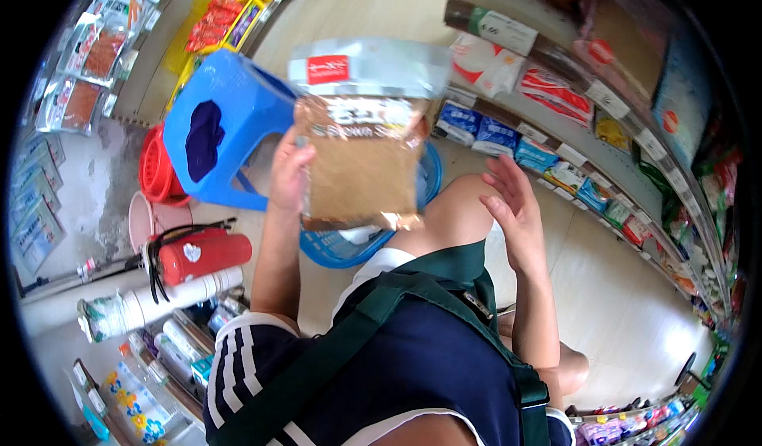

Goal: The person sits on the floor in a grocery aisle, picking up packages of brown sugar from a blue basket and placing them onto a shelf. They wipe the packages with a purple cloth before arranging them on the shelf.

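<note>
My left hand (290,169) grips the left edge of a plastic bag of brown sugar (364,172), held up in front of me with its printed face towards the camera. The bag has a clear upper part with a red label. My right hand (511,208) is off to the right, raised above my knee, its fingers apart and holding nothing. Behind and below the bag a blue plastic basket (333,249) stands on the floor, partly hidden; its contents are hard to make out. Left of the bag is a blue plastic stool (238,89) with a dark patch on its seat.
Shelves with packaged goods (497,133) curve along the right. A red fire extinguisher (205,257), a pink bucket (156,217) and red plastic baskets (158,169) are at the left. Hanging packets (80,104) line the upper left; more shelved goods lie at both lower corners.
</note>
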### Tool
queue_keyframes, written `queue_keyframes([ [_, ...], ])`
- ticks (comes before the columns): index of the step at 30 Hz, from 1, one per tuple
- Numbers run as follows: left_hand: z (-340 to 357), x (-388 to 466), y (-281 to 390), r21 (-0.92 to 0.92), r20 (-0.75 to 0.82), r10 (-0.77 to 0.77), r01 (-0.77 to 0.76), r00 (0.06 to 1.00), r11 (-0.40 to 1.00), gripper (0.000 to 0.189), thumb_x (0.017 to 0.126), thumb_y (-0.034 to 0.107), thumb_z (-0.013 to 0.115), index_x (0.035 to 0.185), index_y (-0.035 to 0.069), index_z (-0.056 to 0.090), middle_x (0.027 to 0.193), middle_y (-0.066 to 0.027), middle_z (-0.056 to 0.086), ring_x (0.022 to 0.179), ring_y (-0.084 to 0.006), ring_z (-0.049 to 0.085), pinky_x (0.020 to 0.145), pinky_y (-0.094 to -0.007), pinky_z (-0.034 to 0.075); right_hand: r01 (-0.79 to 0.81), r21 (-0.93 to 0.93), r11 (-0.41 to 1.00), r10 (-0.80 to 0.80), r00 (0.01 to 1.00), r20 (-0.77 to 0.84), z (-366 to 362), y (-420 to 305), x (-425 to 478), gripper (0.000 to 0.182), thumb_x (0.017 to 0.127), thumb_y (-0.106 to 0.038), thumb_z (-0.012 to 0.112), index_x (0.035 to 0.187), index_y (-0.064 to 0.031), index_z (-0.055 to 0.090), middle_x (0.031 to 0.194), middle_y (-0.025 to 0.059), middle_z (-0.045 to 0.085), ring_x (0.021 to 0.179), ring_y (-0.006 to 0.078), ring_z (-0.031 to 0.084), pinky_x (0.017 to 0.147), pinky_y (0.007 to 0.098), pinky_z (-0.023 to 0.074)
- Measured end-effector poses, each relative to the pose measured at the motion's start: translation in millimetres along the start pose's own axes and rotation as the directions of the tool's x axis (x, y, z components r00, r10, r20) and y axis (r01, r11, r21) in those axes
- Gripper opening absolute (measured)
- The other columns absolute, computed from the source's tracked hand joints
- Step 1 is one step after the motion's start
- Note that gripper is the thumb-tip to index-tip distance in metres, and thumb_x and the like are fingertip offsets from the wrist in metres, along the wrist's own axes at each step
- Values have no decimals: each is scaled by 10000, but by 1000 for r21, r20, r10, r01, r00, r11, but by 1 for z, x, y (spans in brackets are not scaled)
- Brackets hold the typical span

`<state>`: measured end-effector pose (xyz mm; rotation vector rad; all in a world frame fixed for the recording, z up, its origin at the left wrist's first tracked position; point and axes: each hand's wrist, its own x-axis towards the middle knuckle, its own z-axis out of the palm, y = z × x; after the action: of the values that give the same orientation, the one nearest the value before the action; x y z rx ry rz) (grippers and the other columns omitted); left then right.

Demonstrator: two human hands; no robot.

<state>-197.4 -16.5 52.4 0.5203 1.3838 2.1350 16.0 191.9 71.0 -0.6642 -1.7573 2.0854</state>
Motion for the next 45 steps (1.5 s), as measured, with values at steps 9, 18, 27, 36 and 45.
queue_keyframes([
  [9,105,-12,-17,-227,310,-115,191,944,955,445,727,105,476,1144,-21,386,1088,-106,501,986,-168,491,862,-293,371,135,231,963,-93,978,-185,-15,-58,-6,231,834,-153,497,995,10,464,825,33,541,731,66,480,698,207,391],
  [18,133,-18,-10,-318,375,-107,236,921,918,498,699,76,446,1175,-29,344,1105,-123,477,1018,-202,471,888,-316,355,337,-297,893,-428,838,-337,-19,-88,-40,178,850,-54,372,897,43,514,622,21,515,543,58,454,498,208,387],
  [27,141,-26,7,-15,340,-40,48,940,999,419,692,69,488,1093,-40,431,1037,-78,518,920,-123,491,810,-263,383,287,-127,950,-312,824,-472,-31,-71,-21,111,838,-70,438,769,-4,496,672,-6,505,598,42,463,542,174,398],
  [36,140,-9,12,-209,400,-151,251,904,945,396,744,83,453,1124,-19,411,1082,-94,504,979,-154,487,869,-284,358,316,274,908,-199,903,-382,-36,-76,-13,137,837,-124,447,724,-48,454,638,-23,463,584,38,418,537,181,350],
  [45,159,104,57,-254,392,-426,541,816,802,301,837,189,399,1040,-15,487,970,-115,574,850,-187,573,757,-309,457,313,92,945,-256,886,-386,-49,-145,94,120,781,-182,513,823,-70,527,712,-9,505,636,71,464,552,177,357],
])
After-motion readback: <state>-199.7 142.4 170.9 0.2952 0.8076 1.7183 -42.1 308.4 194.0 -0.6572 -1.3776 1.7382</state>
